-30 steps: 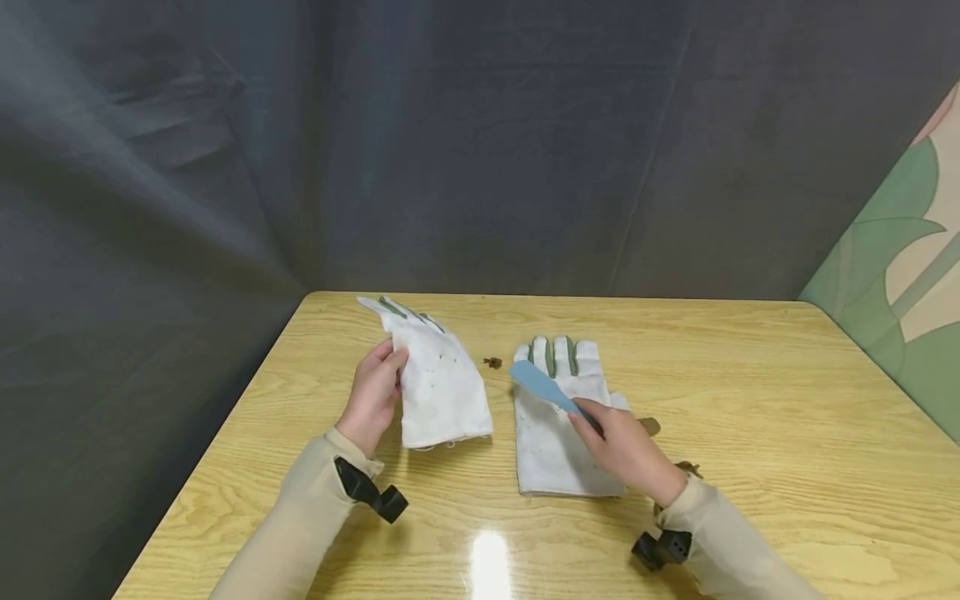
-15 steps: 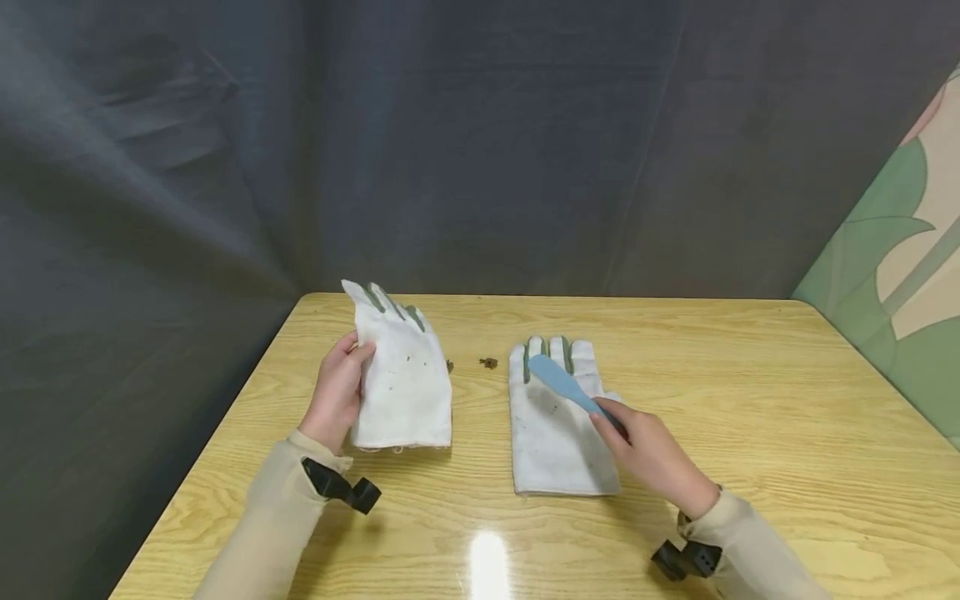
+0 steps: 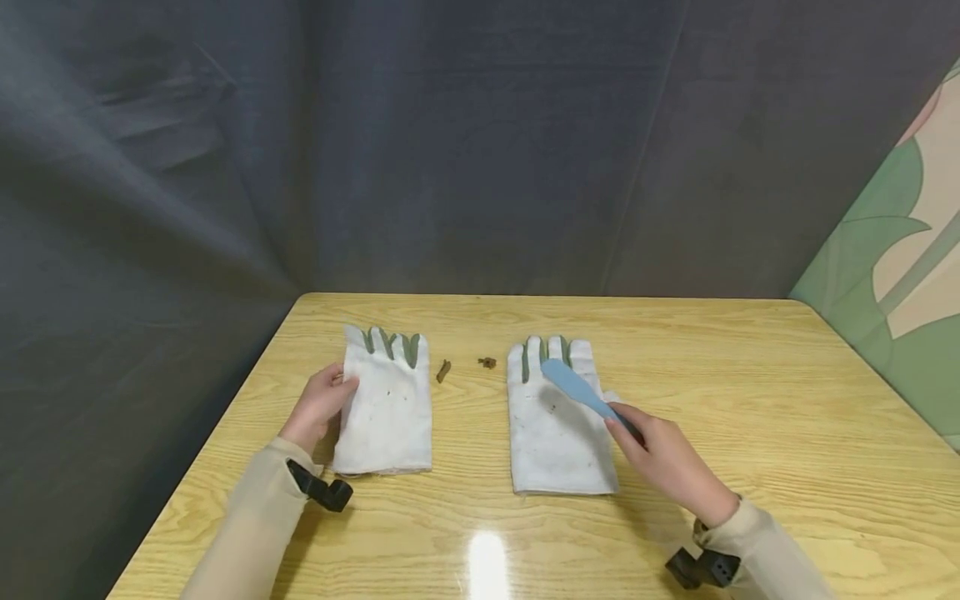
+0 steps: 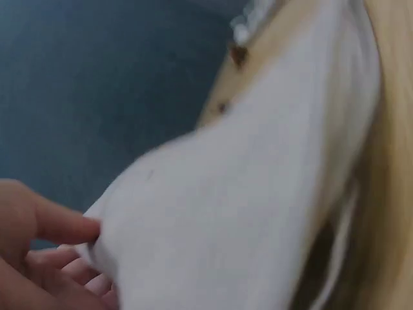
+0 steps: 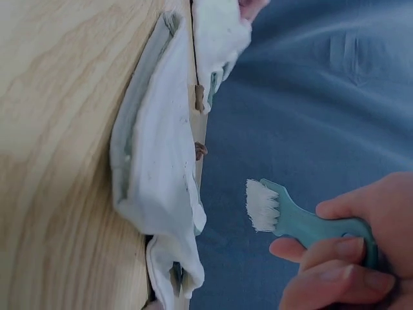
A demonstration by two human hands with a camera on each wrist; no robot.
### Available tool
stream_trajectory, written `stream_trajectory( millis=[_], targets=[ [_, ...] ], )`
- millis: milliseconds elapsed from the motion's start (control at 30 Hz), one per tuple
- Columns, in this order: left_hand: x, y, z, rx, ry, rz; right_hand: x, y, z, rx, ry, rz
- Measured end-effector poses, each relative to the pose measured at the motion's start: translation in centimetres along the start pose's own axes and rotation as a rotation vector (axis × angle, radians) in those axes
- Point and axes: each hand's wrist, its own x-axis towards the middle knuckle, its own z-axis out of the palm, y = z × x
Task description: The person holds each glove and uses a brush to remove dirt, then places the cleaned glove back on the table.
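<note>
At the left of the table, my left hand (image 3: pixel 317 406) pinches the side edge of a white work glove (image 3: pixel 384 417) with green between its fingers. The left wrist view shows thumb and fingers on the glove's white cloth (image 4: pixel 213 213), blurred. My right hand (image 3: pixel 667 457) grips a small blue brush (image 3: pixel 576 387) by its handle. Its white bristles (image 5: pixel 261 205) show in the right wrist view, apart from the cloth. Below the brush lies a second white glove (image 3: pixel 558 442), fingers pointing away from me, with small dark specks on it.
Two small brown bits lie between the gloves: a longer piece (image 3: pixel 444 371) and a crumbly clump (image 3: pixel 487 362). The wooden table (image 3: pixel 712 375) ends at a dark curtain (image 3: pixel 480 150) behind. A green patterned cloth (image 3: pixel 885 250) hangs at the right.
The left hand has moved left and lowered its glove toward the table, uncovering the longer brown piece. The right hand with the brush has shifted slightly right.
</note>
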Motion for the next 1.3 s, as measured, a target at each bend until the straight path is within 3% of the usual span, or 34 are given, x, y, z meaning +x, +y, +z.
stream_trajectory(
  millis=[100,233,567,767,1033,1300],
  targets=[
    [0.4,-0.8,-0.3,0.134,0.003,0.005,-0.1,0.2,-0.1,0.0,0.008,-0.001],
    [0.5,-1.2,-0.3,0.233,0.031,0.035,-0.3,0.7,-0.5,-0.009,0.008,0.019],
    [0.6,-0.6,1.8,0.268,-0.03,0.067,-1.0,2.3,-2.1,-0.067,0.066,0.051],
    [0.8,-0.3,2.9,0.234,-0.062,0.064,-1.2,3.1,-2.5,-0.082,0.088,0.07],
    [1.3,-0.9,1.0,0.102,-0.005,0.012,-1.3,3.8,-2.8,-0.107,0.096,0.105],
    [1.6,-1.7,-0.8,0.179,0.045,-0.021,-1.4,4.7,-3.6,-0.137,0.09,0.121]
  ],
)
